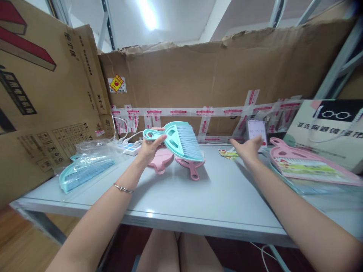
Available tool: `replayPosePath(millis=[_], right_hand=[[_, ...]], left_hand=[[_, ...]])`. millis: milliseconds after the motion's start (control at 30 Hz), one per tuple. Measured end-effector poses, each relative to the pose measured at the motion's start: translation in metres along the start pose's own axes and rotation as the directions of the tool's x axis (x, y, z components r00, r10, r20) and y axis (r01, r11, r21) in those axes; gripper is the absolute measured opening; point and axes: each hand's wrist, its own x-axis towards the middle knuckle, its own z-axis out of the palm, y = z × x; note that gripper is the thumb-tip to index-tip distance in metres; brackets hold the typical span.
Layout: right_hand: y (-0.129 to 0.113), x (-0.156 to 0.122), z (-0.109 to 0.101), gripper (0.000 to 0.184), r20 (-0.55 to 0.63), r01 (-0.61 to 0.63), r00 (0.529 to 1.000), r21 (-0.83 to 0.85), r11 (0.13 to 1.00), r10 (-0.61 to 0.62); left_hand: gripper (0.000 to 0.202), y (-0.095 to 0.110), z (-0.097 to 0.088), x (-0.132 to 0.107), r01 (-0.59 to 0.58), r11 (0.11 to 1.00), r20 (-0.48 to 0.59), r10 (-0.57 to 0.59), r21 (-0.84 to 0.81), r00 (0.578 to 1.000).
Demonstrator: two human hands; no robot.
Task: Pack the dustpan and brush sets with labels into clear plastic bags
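Note:
My left hand [153,147] is closed around the handle of a turquoise hand brush and dustpan set [171,138], its pale blue bristles pointing right. The set is raised above the table. Beneath and behind it lie a pink round-ended piece with a handle [161,160] and a pink dustpan-like piece [194,170], partly covered from view. My right hand [248,151] reaches forward with fingers apart and holds nothing. Close to its left is a colourful printed card [227,154]; whether the fingers touch it I cannot tell.
On the left lies a turquoise brush set [85,175] in clear plastic. Right, a pink brush set with a printed card [309,162] rests on turquoise ones. A phone [256,132] leans at the back near a paper bag [329,132]. Behind are a power strip [132,148] and cardboard [184,75].

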Motion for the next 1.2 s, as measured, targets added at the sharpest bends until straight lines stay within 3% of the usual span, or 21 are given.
replayPosePath(millis=[67, 100, 133, 200, 267, 367, 467, 533, 633, 767, 933, 1033, 1133, 1200], right_hand=[[-0.019, -0.019, 0.009, 0.052, -0.025, 0.306, 0.951, -0.053, 0.950, -0.308], [-0.030, -0.030, 0.015, 0.046, 0.072, 0.471, 0.881, -0.031, 0.881, -0.468], [-0.041, -0.041, 0.022, 0.037, 0.229, 0.599, 0.778, 0.011, 0.800, -0.586], [-0.058, -0.058, 0.036, 0.028, 0.460, 0.718, 0.593, 0.070, 0.692, -0.661], [-0.069, -0.067, 0.045, 0.023, 0.565, 0.740, 0.518, 0.081, 0.668, -0.642], [-0.076, -0.067, 0.052, 0.014, 0.590, 0.712, 0.508, 0.122, 0.691, -0.627], [-0.081, -0.065, 0.053, 0.011, 0.495, 0.717, 0.550, 0.132, 0.685, -0.672], [-0.085, -0.067, 0.054, 0.014, 0.408, 0.753, 0.563, 0.106, 0.649, -0.719], [-0.088, -0.074, 0.056, 0.018, 0.312, 0.806, 0.541, 0.072, 0.587, -0.781], [-0.088, -0.078, 0.058, 0.019, 0.283, 0.815, 0.533, 0.081, 0.574, -0.797], [-0.087, -0.071, 0.056, 0.016, 0.416, 0.797, 0.444, 0.220, 0.562, -0.793], [-0.088, -0.071, 0.053, 0.016, 0.435, 0.754, 0.483, 0.235, 0.613, -0.760], [-0.091, -0.074, 0.049, 0.012, 0.528, 0.666, 0.498, 0.276, 0.693, -0.688], [-0.093, -0.076, 0.048, 0.008, 0.589, 0.625, 0.478, 0.292, 0.724, -0.651]], left_hand=[[0.040, 0.002, 0.006, -0.005, -0.004, 0.999, 0.091, -0.001, 0.053, 0.996], [0.038, 0.004, 0.009, -0.007, -0.016, 0.997, 0.138, 0.005, 0.079, 0.990], [0.037, 0.005, 0.012, -0.010, -0.033, 0.994, 0.183, 0.013, 0.102, 0.983], [0.035, 0.009, 0.017, -0.015, -0.073, 0.989, 0.260, 0.038, 0.130, 0.965], [0.034, 0.013, 0.019, -0.019, -0.111, 0.983, 0.316, 0.060, 0.145, 0.947], [0.034, 0.018, 0.019, -0.021, -0.196, 0.963, 0.330, 0.127, 0.183, 0.935], [0.033, 0.023, 0.021, -0.021, -0.334, 0.911, 0.242, 0.277, 0.242, 0.930], [0.032, 0.026, 0.024, -0.022, -0.428, 0.860, 0.215, 0.379, 0.277, 0.900], [0.031, 0.029, 0.025, -0.023, -0.529, 0.782, 0.230, 0.477, 0.329, 0.848], [0.036, 0.031, 0.018, -0.021, -0.624, 0.670, 0.276, 0.561, 0.402, 0.780], [0.034, 0.037, 0.012, -0.015, -0.689, 0.542, 0.418, 0.550, 0.481, 0.724], [0.036, 0.044, 0.016, -0.015, -0.658, 0.451, 0.405, 0.538, 0.603, 0.739], [0.032, 0.051, 0.018, -0.016, -0.599, 0.558, 0.434, 0.413, 0.574, 0.801], [0.028, 0.053, 0.016, -0.018, -0.577, 0.654, 0.495, 0.337, 0.489, 0.801]])
